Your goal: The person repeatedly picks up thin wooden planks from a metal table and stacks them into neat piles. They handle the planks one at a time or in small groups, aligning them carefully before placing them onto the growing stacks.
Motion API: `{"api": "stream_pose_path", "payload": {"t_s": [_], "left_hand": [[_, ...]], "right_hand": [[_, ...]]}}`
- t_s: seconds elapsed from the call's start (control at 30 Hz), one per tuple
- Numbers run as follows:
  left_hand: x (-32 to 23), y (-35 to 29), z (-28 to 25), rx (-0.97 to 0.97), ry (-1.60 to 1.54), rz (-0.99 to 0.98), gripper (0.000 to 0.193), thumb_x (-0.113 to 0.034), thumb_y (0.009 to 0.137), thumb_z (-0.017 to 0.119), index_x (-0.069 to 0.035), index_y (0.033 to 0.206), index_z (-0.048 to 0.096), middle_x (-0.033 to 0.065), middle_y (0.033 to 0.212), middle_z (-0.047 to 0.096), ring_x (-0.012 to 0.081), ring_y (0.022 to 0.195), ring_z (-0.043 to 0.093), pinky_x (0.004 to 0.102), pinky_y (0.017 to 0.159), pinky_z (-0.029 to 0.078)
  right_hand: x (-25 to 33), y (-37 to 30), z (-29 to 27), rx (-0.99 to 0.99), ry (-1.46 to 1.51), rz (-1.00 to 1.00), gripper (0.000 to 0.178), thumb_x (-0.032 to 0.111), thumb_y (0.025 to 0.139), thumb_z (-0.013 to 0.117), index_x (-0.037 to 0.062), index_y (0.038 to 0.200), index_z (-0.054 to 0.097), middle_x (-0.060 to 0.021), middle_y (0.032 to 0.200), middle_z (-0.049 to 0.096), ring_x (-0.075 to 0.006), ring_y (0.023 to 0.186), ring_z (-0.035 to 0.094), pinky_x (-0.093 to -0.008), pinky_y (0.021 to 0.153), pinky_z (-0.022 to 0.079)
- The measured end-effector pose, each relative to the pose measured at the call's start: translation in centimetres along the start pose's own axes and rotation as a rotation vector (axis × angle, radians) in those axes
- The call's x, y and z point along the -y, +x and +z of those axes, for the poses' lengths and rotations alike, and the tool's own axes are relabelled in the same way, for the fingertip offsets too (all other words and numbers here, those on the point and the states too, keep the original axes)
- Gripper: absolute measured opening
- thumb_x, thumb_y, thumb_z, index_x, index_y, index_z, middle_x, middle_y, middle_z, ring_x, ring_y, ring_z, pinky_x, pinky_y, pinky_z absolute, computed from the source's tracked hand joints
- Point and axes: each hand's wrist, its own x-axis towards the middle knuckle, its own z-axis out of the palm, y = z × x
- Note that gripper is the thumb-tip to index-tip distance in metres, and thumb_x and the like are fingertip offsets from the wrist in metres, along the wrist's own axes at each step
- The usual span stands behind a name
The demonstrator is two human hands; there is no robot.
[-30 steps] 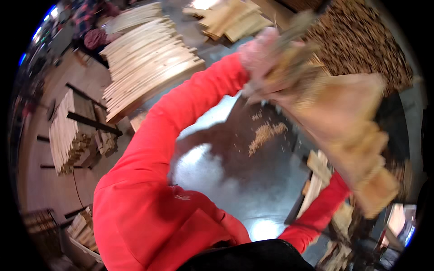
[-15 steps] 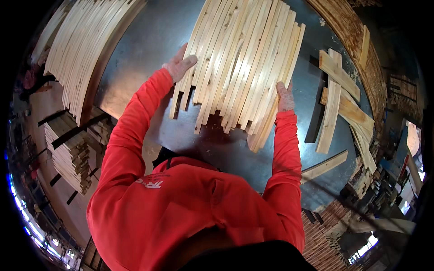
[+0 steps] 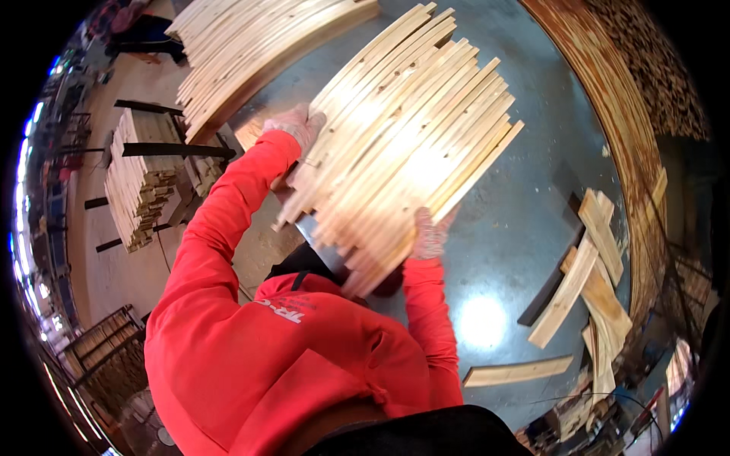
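Observation:
A wide layer of pale wooden slats (image 3: 403, 144), laid side by side with uneven ends, slants across the metal tabletop (image 3: 532, 159). My left hand (image 3: 296, 125), in a light glove, presses against the layer's left side with its thumb on top. My right hand (image 3: 430, 234), also gloved, clasps the near right edge, thumb above and fingers mostly hidden along the side. Between them the slats are squeezed together. Their near ends reach over the table's edge close to my body and are blurred.
A larger stack of slats (image 3: 258, 53) stands at the far left. Loose boards (image 3: 566, 292) lie crossed on the right, with a single short board (image 3: 518, 371) nearer. Left of the table, more stacked wood (image 3: 141, 182) rests by dark metal bars (image 3: 179, 150). Another person (image 3: 137, 26) is at the upper left.
Both hands have moved the slats left and nearer to me, and the layer now slants more. My view has turned as well.

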Motion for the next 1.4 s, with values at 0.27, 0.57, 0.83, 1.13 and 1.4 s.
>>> {"api": "stream_pose_path", "payload": {"t_s": [0.27, 0.57, 0.83, 1.13, 1.4], "left_hand": [[8.1, 7.0, -2.7, -0.297, -0.044, -0.135, 0.059, -0.058, 0.092, 0.037, -0.008, 0.119, 0.054, 0.0180, 0.120, 0.061, 0.0370, 0.111, 0.057, 0.0463, 0.096, 0.042], [12.1, 11.3, -2.9, -0.401, -0.033, -0.062, 0.061, -0.058, 0.091, 0.041, -0.012, 0.129, 0.051, 0.0169, 0.121, 0.061, 0.0344, 0.112, 0.057, 0.0486, 0.096, 0.040], [19.6, 20.7, -9.5, -0.438, -0.035, -0.037, 0.055, -0.055, 0.091, 0.044, -0.012, 0.123, 0.055, 0.0193, 0.111, 0.064, 0.0382, 0.104, 0.059, 0.0468, 0.091, 0.045], [28.1, 33.1, -16.4, -0.431, -0.054, -0.050, 0.057, -0.059, 0.091, 0.040, -0.014, 0.123, 0.055, 0.0174, 0.114, 0.063, 0.0362, 0.106, 0.059, 0.0467, 0.089, 0.046], [37.2, 44.6, -19.9, -0.602, -0.235, 0.143, 0.049, -0.043, 0.091, 0.048, -0.006, 0.122, 0.057, 0.0243, 0.112, 0.062, 0.0408, 0.106, 0.057, 0.0453, 0.095, 0.044]], "right_hand": [[-4.5, 3.1, 7.6, 0.285, -0.458, -0.040, 0.101, 0.029, 0.086, 0.068, 0.0003, 0.149, -0.005, -0.0197, 0.135, 0.046, -0.0252, 0.118, 0.051, -0.0321, 0.101, 0.039], [0.5, 2.9, 15.0, 0.260, -0.637, 0.167, 0.105, 0.046, 0.069, 0.081, -0.0032, 0.141, 0.022, -0.0185, 0.117, 0.061, -0.0288, 0.105, 0.059, -0.0344, 0.093, 0.046], [3.1, 5.8, 28.3, 0.259, -0.655, 0.187, 0.086, 0.036, 0.070, 0.084, -0.0039, 0.131, 0.038, -0.0170, 0.112, 0.065, -0.0253, 0.100, 0.063, -0.0343, 0.090, 0.048], [1.4, 11.6, 42.2, 0.394, -0.443, 0.010, 0.086, 0.032, 0.073, 0.083, -0.0045, 0.132, 0.032, -0.0142, 0.113, 0.062, -0.0218, 0.101, 0.058, -0.0322, 0.093, 0.044], [0.8, 15.2, 54.6, 0.500, -0.281, 0.167, 0.076, 0.027, 0.074, 0.081, 0.0125, 0.128, 0.029, -0.0027, 0.081, 0.054, -0.0103, 0.052, 0.047, -0.0253, 0.042, 0.041]]}}
